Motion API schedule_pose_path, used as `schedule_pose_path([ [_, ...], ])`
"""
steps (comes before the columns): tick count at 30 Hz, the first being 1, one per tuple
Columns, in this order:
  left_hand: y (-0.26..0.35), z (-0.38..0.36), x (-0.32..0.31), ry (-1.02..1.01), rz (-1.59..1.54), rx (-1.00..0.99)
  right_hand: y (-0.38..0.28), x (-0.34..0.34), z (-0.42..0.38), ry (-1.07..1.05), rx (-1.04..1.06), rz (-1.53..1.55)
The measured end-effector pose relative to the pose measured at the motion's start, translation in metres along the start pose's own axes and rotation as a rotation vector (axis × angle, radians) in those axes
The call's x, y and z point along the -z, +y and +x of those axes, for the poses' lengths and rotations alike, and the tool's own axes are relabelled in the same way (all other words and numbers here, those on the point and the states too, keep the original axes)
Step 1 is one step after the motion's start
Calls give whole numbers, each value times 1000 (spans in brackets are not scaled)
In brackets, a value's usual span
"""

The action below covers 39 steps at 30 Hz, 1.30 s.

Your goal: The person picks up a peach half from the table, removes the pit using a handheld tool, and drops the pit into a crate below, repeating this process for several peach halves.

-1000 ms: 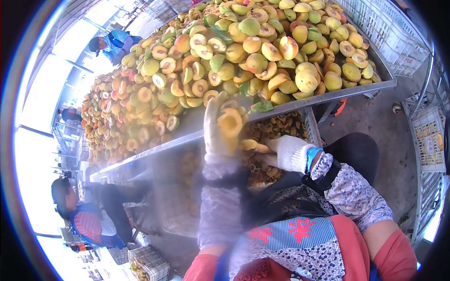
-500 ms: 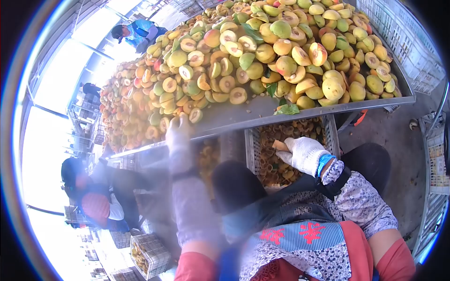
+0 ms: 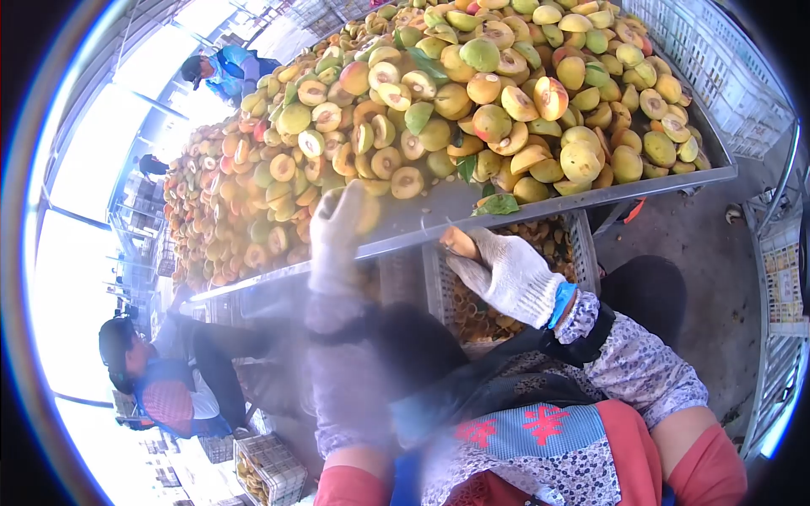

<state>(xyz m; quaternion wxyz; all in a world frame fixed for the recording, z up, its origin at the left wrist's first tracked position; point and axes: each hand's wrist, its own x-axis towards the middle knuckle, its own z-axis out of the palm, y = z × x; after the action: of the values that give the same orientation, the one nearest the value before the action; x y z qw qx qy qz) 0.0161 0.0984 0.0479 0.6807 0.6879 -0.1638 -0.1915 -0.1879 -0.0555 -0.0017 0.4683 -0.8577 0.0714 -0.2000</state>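
Note:
My left hand (image 3: 336,228), in a white glove and blurred, is at the near edge of the metal table with its fingers around a yellow peach half (image 3: 369,211). My right hand (image 3: 510,274), also gloved, grips a small tool with a wooden handle (image 3: 458,243). A thin metal end of that tool points towards the table rim. Heaped on the table are many halved peaches (image 3: 405,181), yellow, green and reddish, some showing their cut faces. A green leaf (image 3: 496,205) lies by the rim.
Below the table edge, a plastic crate (image 3: 585,253) holds brownish scraps. White crates (image 3: 709,76) are stacked at the far right. One person (image 3: 169,388) sits at the left, another (image 3: 226,72) works across the heap. A crate (image 3: 283,464) stands on the floor, lower left.
My left hand has come away from the heap, now with a peach half. My right hand has risen leftwards from above the crate to the table rim, still holding the tool.

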Motion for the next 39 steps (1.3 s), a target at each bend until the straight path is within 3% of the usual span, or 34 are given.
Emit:
schedule_pose_path([
  [3, 6, -33, -64, 73, 146, -97, -9, 3, 2, 52, -77, 67],
  [4, -33, -23, -70, 39, 339, -624, -6, 5, 2, 62, -83, 59],
  [6, -10, -44, -98, -160, -332, -15, 0, 9, -1, 96, -108, -6],
  [9, -17, -50, -125, -53, -565, 48, 6, 23, -1, 40, -190, -127],
  [10, -24, -48, -126, -56, -566, 50, 5, 27, -1, 6, -249, -155],
  [12, -37, -43, -125, -22, -614, 60, 11, 22, -3, 86, -132, -190],
  [13, -44, -44, -126, 4, -481, -27, 12, 21, -4, 58, -156, -178],
  [16, -46, -43, -121, -10, -619, 68, 14, 15, -1, 6, -201, -161],
  [21, -44, -47, -115, -55, -584, 72, 21, 7, 2, -43, -176, -301],
  [26, -39, -56, -117, -6, -564, 101, 20, -4, -3, -94, -236, -181],
  [29, -38, -57, -118, -14, -574, 72, 18, -2, -3, -74, -245, -13],
  [31, -43, -54, -118, -92, -491, -121, 18, 1, -1, -70, -291, 79],
  [32, -41, -53, -119, -95, -492, -123, 19, 1, 0, -43, -267, 45],
  [34, -39, -53, -120, -85, -655, -12, 21, 1, 0, -18, -242, 9],
  [39, -39, -51, -114, -93, -509, 76, 14, 2, -5, -15, -196, -167],
])
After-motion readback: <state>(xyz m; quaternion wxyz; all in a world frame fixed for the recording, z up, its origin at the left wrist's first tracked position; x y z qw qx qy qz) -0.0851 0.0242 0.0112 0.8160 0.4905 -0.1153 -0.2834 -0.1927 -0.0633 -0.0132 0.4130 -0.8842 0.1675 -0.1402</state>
